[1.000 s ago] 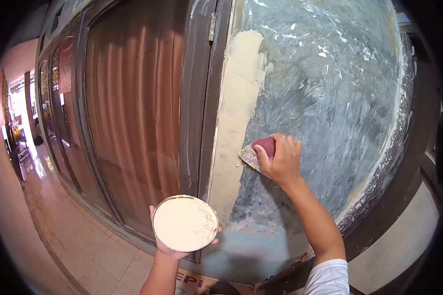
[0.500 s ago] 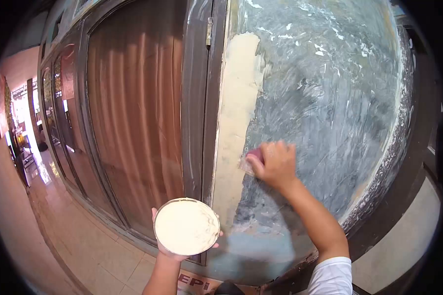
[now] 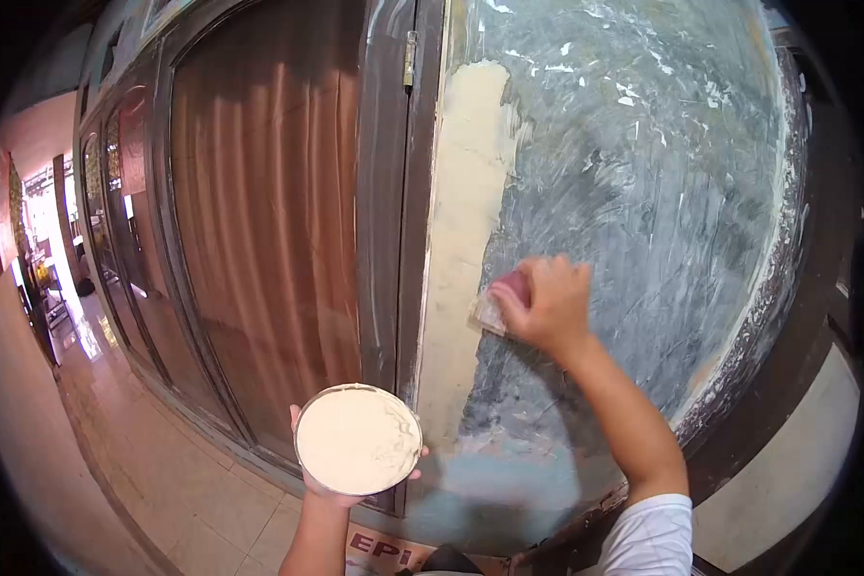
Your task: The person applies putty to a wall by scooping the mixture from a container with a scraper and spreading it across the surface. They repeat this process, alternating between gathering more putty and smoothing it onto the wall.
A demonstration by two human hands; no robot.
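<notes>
My right hand is closed around the reddish handle of a putty knife, whose pale, smeared blade lies at the right edge of a cream putty strip. That strip runs down the grey wall alongside the door frame, with a ragged right border. Below and to the left, my left hand supports a round bowl of cream putty from underneath; fingertips show on both sides of its rim. The putty nearly fills the bowl, its surface smooth on the left and ridged on the right.
Left of the strip stands a dark wooden door frame with a metal hinge and a brown curtain behind glass. A tiled walkway stretches back on the left. Low down is a lettered mat. Dark trim borders the wall's right side.
My right hand and the putty knife have shifted slightly right, with the blade now more visible. The bowl in my left hand has moved a little to the left.
</notes>
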